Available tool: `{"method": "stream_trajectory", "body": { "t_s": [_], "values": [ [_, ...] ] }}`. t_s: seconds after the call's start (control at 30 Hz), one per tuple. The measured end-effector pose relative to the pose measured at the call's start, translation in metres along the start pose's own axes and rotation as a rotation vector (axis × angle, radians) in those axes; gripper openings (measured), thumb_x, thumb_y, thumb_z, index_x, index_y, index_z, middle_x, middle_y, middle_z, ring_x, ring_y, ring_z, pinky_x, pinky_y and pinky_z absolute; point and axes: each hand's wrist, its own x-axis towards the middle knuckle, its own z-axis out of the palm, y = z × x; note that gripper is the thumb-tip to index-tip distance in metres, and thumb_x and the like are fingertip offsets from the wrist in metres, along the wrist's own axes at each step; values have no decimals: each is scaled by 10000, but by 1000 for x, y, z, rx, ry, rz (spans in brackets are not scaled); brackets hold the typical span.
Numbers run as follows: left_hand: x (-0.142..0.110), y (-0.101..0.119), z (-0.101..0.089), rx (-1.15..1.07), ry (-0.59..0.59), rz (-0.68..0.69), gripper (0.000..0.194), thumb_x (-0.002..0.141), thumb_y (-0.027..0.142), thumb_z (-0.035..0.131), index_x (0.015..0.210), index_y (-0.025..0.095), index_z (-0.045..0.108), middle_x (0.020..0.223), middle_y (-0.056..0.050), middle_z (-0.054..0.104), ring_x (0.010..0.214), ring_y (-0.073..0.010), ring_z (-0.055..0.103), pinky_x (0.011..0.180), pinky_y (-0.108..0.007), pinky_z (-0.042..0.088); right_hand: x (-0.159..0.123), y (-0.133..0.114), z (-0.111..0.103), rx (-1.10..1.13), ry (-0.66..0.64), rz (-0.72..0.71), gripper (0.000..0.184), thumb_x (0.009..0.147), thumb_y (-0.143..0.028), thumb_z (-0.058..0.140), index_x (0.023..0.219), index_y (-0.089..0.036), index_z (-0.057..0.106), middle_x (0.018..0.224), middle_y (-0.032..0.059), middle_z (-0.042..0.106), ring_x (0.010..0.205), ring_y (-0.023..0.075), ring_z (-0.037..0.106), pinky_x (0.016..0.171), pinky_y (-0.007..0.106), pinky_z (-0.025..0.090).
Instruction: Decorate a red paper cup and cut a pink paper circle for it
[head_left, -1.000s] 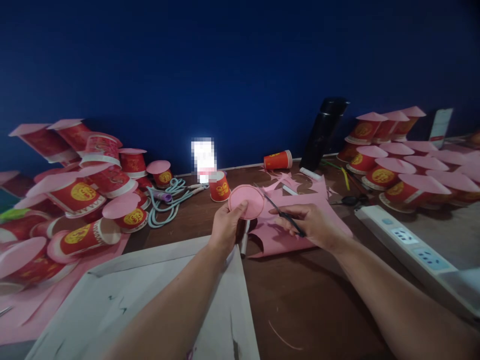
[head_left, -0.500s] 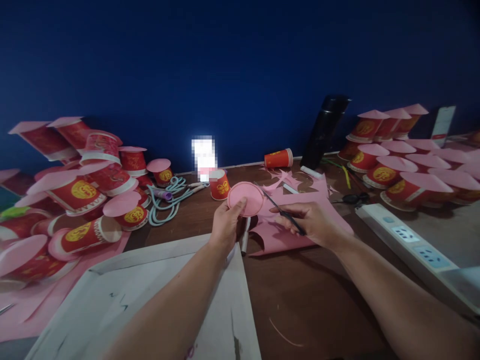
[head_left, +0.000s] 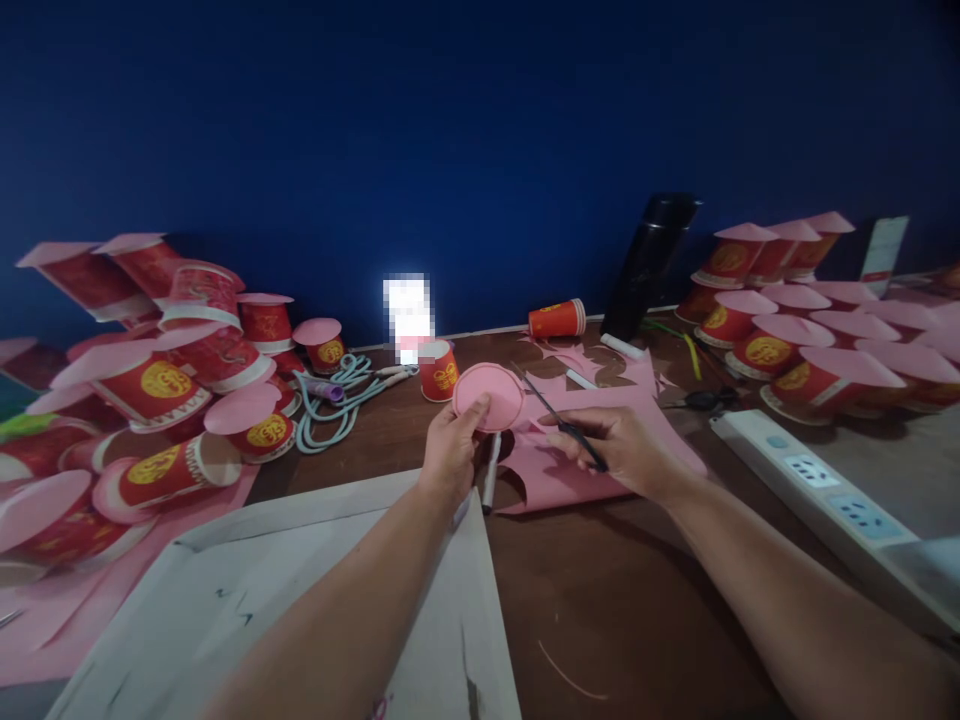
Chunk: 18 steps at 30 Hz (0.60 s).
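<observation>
Between thumb and fingers, my left hand (head_left: 450, 450) pinches a round pink paper disc (head_left: 491, 385), tilted to face me. A faint ring shows just inside its edge. My right hand (head_left: 615, 445) is closed on a pair of dark scissors (head_left: 551, 405), whose blades point up and left, close to the disc's right edge. Under the right hand lies a pink paper sheet (head_left: 570, 490) with curved cut-outs. Behind the disc stands a red paper cup (head_left: 438, 372) with a gold print.
Red cups topped with pink paper (head_left: 157, 380) crowd the left; more capped cups (head_left: 832, 365) fill the right. A black flask (head_left: 651, 262), a power strip (head_left: 832, 500), a coiled cable (head_left: 322, 415), a lying cup (head_left: 557, 318) and a white board (head_left: 315, 600) surround the hands.
The scissor blades have come slightly away from the disc's right edge, and the disc has shifted a little to the left. Both hands keep their hold.
</observation>
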Motion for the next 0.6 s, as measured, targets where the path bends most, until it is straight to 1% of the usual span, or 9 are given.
{"method": "stream_trajectory", "body": {
  "t_s": [0.1, 0.17, 0.37, 0.47, 0.6],
  "values": [
    [1, 0, -1, 4, 14, -17, 426, 619, 370, 791, 925, 120, 631, 794, -78, 706, 738, -203, 682, 715, -342, 541, 2, 2, 2, 6, 21, 29, 584, 667, -525, 737, 1092, -127, 696, 591, -11, 553, 516, 79, 425, 432, 213, 351],
    [2, -1, -1, -3, 20, -14, 410, 622, 362, 792, 913, 124, 628, 784, -74, 704, 719, -199, 681, 707, -345, 545, 2, 3, 4, 20, 12, 36, 585, 669, -523, 736, 1104, -134, 685, 606, -8, 560, 527, 86, 439, 426, 212, 359],
    [2, -2, -1, -19, 46, -10, 388, 639, 361, 788, 901, 114, 642, 804, -82, 705, 734, -184, 680, 760, -349, 542, 1, 3, 10, 64, -27, 43, 559, 668, -523, 741, 1077, -146, 687, 584, -32, 533, 489, 68, 417, 456, 226, 371],
    [2, -2, -1, -14, 38, -12, 388, 659, 357, 774, 932, 113, 645, 824, -87, 708, 759, -189, 681, 766, -348, 541, 0, 3, 11, 56, -28, 46, 556, 674, -524, 739, 1072, -140, 685, 591, -28, 527, 496, 72, 418, 457, 228, 373],
    [2, -2, 0, -10, 43, -29, 408, 651, 357, 778, 953, 116, 643, 833, -89, 711, 779, -193, 681, 765, -335, 537, 0, 5, 11, 40, -20, 34, 533, 693, -516, 727, 1076, -149, 681, 610, -21, 534, 501, 74, 412, 446, 222, 378]
  ]
}}
